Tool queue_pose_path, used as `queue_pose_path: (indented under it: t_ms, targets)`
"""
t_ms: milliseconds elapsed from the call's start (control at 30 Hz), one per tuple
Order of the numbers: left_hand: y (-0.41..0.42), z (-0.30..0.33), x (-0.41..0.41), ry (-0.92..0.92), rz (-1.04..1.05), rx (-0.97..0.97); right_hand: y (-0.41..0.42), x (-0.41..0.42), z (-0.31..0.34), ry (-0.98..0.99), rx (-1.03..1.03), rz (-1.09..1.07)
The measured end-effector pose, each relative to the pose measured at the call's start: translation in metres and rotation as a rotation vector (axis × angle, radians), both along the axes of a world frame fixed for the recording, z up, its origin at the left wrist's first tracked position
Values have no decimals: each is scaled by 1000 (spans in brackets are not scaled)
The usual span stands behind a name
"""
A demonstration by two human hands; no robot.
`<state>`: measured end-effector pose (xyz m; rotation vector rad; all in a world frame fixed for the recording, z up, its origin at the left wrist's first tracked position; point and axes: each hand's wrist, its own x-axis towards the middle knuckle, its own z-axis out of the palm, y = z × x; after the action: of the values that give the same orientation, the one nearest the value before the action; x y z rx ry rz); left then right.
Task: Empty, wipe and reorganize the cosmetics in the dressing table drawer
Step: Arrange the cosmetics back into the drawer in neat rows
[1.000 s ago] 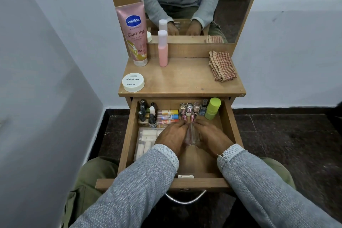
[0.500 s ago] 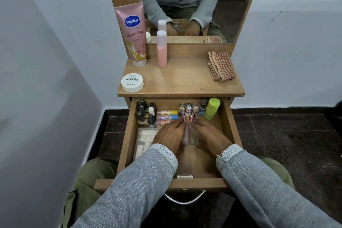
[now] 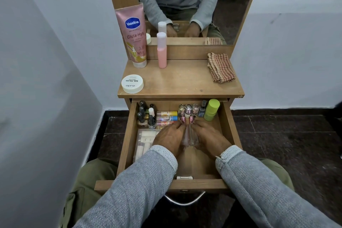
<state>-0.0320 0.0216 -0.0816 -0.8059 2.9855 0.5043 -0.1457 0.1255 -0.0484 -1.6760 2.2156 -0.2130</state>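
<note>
Two clear bottles, pink-capped.

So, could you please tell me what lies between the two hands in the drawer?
A clear glass bottle stands between the left hand and right hand, in the head view.

one head view is given, aimed forward and down, close over the open drawer (mirror seen beyond).
</note>
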Motion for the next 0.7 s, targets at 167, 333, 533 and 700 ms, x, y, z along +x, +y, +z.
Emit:
queue_pose_path:
  t_ms: [167,333,533,700]
  targets:
    - [3,0,3,7,-5,0,3,1,-3,-2,-17,-3]
    - [4,12,11,120,-38,-16,7,-5,2,49,-91,6]
    - [-23,60,1,299,70,-30,-22,-18,35,-32,-366,-16]
    - [-66,108,-28,540,328,7,-70,-37,58,-14,-590,-138]
